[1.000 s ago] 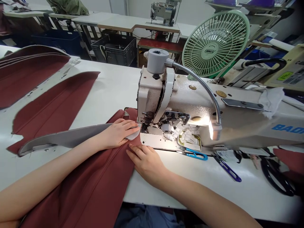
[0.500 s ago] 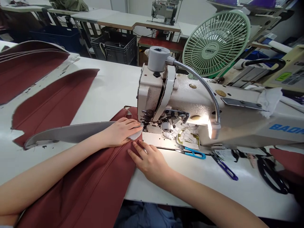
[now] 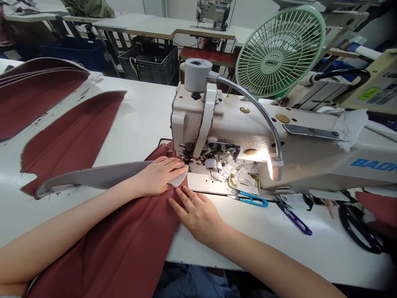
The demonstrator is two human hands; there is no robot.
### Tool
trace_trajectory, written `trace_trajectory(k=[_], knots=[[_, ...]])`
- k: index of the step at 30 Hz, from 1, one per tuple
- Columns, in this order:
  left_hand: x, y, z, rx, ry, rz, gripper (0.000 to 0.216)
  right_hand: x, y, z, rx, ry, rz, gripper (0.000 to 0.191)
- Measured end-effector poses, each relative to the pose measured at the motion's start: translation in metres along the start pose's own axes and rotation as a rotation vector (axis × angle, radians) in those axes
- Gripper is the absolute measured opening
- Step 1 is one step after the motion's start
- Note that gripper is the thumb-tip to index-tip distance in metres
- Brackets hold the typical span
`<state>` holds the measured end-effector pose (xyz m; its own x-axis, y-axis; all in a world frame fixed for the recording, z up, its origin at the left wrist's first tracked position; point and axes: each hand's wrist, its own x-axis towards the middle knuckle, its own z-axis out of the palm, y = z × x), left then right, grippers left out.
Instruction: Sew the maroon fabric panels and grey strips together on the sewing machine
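Observation:
My left hand [image 3: 159, 176] lies over the folded edge of a maroon fabric piece [image 3: 136, 240], close to the needle area of a sewing machine [image 3: 195, 120]. A grey-backed flap [image 3: 178, 179] of the fabric shows between its fingers and thumb, held there. With fingers spread, my right hand [image 3: 198, 215] rests flat on the maroon side, just in front of the machine bed [image 3: 201, 182]. The fabric hangs toward me over the table's front edge, and its grey underside [image 3: 102, 176] stretches left. The needle tip is hidden behind my left fingers.
Right of my hands lie blue thread snips [image 3: 252, 200], purple snips [image 3: 294, 219] and black-handled scissors [image 3: 356, 231]. A small tray [image 3: 245, 182] with white scraps sits under the machine arm. More maroon pieces [image 3: 74, 132] lie at left. A green fan [image 3: 279, 54] stands behind.
The view has shifted slightly, so the machine appears further left. Both hands and the fabric sit a little further right relative to the needle area; their hold looks the same.

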<state>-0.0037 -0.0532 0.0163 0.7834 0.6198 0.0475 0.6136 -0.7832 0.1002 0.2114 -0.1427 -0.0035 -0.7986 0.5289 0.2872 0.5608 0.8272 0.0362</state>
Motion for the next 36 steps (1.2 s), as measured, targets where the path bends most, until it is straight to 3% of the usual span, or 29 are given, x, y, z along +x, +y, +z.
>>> trace_trajectory(k=[9, 13, 22, 28, 32, 36], knots=[[0.005, -0.002, 0.003, 0.026, 0.018, -0.017, 0.049, 0.0, 0.005, 0.004, 0.011, -0.005, 0.043, 0.038], [-0.004, -0.002, 0.0, 0.014, 0.023, 0.043, 0.049, -0.002, -0.002, 0.001, 0.003, 0.039, 0.028, 0.034], [-0.012, 0.005, -0.004, 0.13, 0.199, 0.166, 0.026, -0.004, -0.007, 0.0, -0.05, 0.158, 0.043, 0.02], [-0.005, 0.006, 0.002, 0.192, 0.257, 0.151, 0.026, -0.005, -0.001, -0.009, 0.03, 0.036, 0.068, 0.018], [-0.001, 0.007, 0.0, 0.226, 0.231, 0.121, 0.026, -0.009, 0.003, -0.013, 0.088, 0.002, 0.07, 0.022], [0.002, 0.005, -0.015, 0.211, 0.108, 0.127, 0.03, -0.009, 0.009, -0.013, 0.154, 0.032, 0.073, 0.022]])
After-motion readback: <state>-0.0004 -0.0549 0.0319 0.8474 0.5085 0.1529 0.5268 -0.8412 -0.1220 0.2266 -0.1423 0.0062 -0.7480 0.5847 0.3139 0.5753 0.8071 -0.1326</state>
